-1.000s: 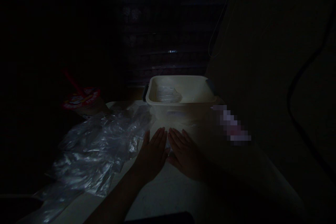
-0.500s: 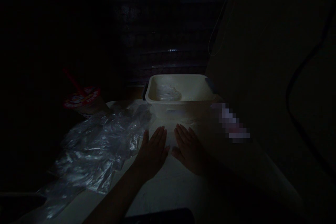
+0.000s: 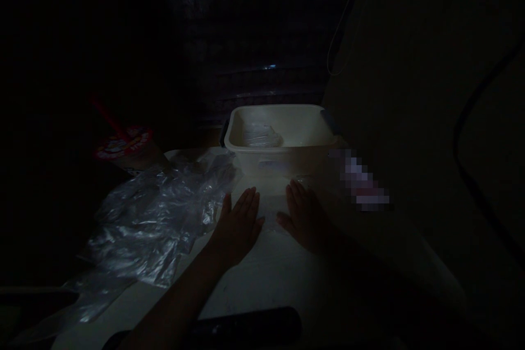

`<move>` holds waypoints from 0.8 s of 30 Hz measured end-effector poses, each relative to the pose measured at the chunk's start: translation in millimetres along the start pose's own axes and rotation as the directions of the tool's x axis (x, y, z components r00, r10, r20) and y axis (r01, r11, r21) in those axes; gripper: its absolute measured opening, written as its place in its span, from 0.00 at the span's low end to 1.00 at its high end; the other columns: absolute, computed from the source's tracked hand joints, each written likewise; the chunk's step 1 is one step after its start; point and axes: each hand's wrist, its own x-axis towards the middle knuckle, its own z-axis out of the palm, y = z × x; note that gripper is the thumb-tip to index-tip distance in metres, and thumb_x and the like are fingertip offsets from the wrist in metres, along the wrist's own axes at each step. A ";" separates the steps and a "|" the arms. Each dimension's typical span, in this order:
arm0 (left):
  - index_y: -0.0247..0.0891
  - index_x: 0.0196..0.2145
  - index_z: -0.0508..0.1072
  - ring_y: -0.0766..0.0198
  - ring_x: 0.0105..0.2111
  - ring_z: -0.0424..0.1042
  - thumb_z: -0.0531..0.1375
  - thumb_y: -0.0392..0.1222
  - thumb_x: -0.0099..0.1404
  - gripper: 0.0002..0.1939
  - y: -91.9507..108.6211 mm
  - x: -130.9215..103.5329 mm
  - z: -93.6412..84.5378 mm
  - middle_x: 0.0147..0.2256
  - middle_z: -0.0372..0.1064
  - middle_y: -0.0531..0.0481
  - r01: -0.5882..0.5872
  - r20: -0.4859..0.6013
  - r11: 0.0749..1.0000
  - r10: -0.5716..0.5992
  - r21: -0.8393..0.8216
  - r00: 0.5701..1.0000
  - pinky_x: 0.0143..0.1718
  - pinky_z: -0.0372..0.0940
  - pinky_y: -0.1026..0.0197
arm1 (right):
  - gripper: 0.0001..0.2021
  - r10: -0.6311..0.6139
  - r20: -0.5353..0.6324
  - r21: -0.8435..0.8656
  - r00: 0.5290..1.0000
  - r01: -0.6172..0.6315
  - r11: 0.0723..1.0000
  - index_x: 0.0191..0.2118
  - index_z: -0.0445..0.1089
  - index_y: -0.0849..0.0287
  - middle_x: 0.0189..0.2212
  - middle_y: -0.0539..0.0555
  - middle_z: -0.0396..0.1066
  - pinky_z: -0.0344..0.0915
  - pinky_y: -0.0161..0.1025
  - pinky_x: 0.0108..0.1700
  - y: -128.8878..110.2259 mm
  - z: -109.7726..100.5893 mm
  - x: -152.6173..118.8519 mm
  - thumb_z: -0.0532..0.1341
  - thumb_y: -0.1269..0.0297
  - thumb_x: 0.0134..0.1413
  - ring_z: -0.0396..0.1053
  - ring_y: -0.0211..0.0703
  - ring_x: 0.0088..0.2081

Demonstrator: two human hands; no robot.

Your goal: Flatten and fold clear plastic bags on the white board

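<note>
It's so dim in here that I have to squint, but both of the person's hands show, laid palm down over the pale tabletop (image 3: 254,284). The left hand (image 3: 238,227) lies flat, its fingers straight and side by side, the thumb angled out toward the other hand. The right hand (image 3: 305,221) is deeper in shadow, flat as well, thumb pointing inward. The grip of each is spread rather than closed, and I see nothing pinched in either. Between them, well short of touching either thumb, I can just make out a faint clear film (image 3: 271,221) on the tabletop; whether it runs beneath the palms I cannot tell. Straight ahead, just beyond the fingertips, sits a cream bin (image 3: 283,161) with dark handles, and folded clear plastic (image 3: 260,135) lies inside toward its left end. A heap of crumpled clear bags (image 3: 139,229) spreads along the left side, near the left hand, with a red-topped cup (image 3: 137,161) behind it and a red straw (image 3: 109,117) leaning out of the top. Right of the bin there's something too blurred to name (image 3: 363,183). A dark, round-ended object (image 3: 250,325) lies at the near edge, partly behind the left forearm.
</note>
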 end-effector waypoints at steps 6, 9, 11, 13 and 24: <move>0.28 0.54 0.47 0.57 0.55 0.41 0.38 0.44 0.63 0.24 0.1 0.7 -1.2 0.55 0.42 0.39 -0.007 -0.009 1.000 0.007 -0.003 1.000 0.51 0.40 0.44 | 0.31 0.013 0.016 0.013 1.000 -0.013 1.000 0.51 0.52 0.76 0.53 0.69 0.49 0.44 0.49 0.52 0.1 0.6 0.7 0.45 0.51 0.50 0.44 0.54 0.54; 0.29 0.53 0.48 0.57 0.55 0.42 0.39 0.43 0.62 0.23 -0.1 0.8 -0.8 0.55 0.43 0.39 -0.010 -0.040 1.000 0.010 -0.010 0.999 0.51 0.40 0.44 | 0.32 0.015 0.034 0.006 0.999 -0.015 1.000 0.51 0.52 0.76 0.53 0.69 0.49 0.43 0.50 0.52 0.1 0.4 0.9 0.45 0.51 0.50 0.44 0.54 0.54; 0.29 0.53 0.49 0.57 0.55 0.43 0.40 0.43 0.62 0.23 -0.2 0.7 -0.2 0.55 0.44 0.39 -0.010 -0.057 1.000 0.009 -0.017 0.998 0.51 0.40 0.44 | 0.32 0.012 0.045 0.005 0.999 -0.012 1.000 0.51 0.52 0.76 0.53 0.69 0.49 0.43 0.50 0.52 0.1 -0.5 1.1 0.45 0.51 0.50 0.44 0.54 0.54; 0.29 0.53 0.49 0.57 0.55 0.43 0.40 0.43 0.62 0.23 -0.1 0.8 0.3 0.55 0.44 0.39 -0.013 -0.059 1.000 0.012 -0.021 0.998 0.51 0.40 0.44 | 0.31 0.010 0.049 0.009 0.999 -0.010 1.000 0.51 0.52 0.76 0.53 0.69 0.49 0.44 0.50 0.52 0.0 -1.7 1.3 0.45 0.51 0.50 0.44 0.54 0.55; 0.28 0.54 0.46 0.57 0.55 0.40 0.38 0.43 0.63 0.24 -0.1 0.8 0.8 0.56 0.41 0.39 -0.013 -0.021 1.000 0.013 -0.003 1.000 0.51 0.38 0.44 | 0.32 0.008 0.073 0.014 0.997 -0.009 1.000 0.52 0.51 0.76 0.53 0.69 0.48 0.43 0.50 0.52 0.2 -3.4 1.9 0.44 0.50 0.50 0.43 0.53 0.55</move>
